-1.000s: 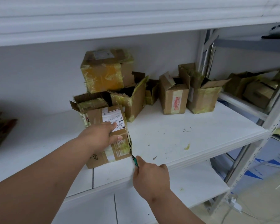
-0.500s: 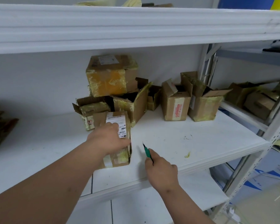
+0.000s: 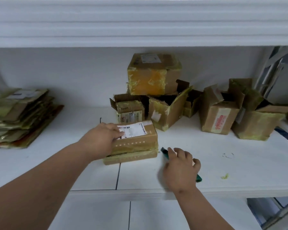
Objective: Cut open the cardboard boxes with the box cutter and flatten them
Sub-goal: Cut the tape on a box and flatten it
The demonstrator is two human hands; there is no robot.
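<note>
Green box cutter under the loosely spread right hand on the white shelf, grasp unclear; beyond, left hand pressed flat on the labelled cardboard box; farther back, opened boxes, flattened stack at left.

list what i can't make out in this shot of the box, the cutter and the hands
Head view, the only one:
- Box cutter: the middle is under the right hand; whether the fingers grip it or only lie over it is unclear, and the blade is too blurred.
- Labelled box: its left end is hidden by the left hand; the label print is too small to read.
- Rightmost open box: cut off by the frame edge.
</note>
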